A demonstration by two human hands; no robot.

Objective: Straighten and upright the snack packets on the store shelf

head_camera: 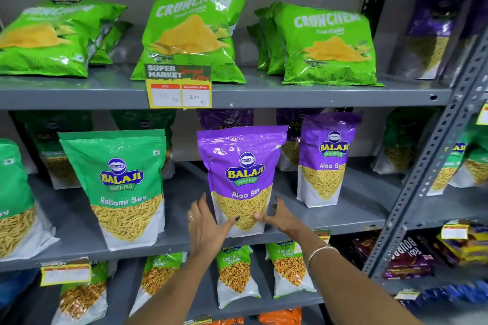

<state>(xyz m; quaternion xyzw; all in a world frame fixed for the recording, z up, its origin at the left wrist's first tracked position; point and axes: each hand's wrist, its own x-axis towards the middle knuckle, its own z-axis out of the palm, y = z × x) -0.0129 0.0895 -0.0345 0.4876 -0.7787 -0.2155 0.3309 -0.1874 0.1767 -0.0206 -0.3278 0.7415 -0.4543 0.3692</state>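
Purple and white, the Aloo Sev pouch (239, 179) stands at the near edge of the middle shelf (343, 215), and I hold it low down between both palms. My left hand (207, 227) presses its lower left side, thumb laid across the front over the clear window, fingers reaching behind. My right hand (278, 216) cups the lower right corner, thumb on the front, fingers wrapped around the side. The pouch leans slightly, its top tipped toward the left.

Just to the right, a second Aloo Sev pouch (327, 158) stands upright, a little farther back, apart from mine. More purple pouches sit behind, in shadow. To the left, a green Ratlami Sev pouch (124, 187) stands near the shelf edge, tilted with its top to the left, well clear of my hand.

On the top shelf (290, 96), three groups of green Crunchem bags (191, 34) lean back at different angles; the left ones lie almost flat. A yellow price tag (179, 87) hangs from that shelf's front lip, above my pouch.

Below my arms, Chana Garam pouches (235, 274) stand in a row on the lower shelf.
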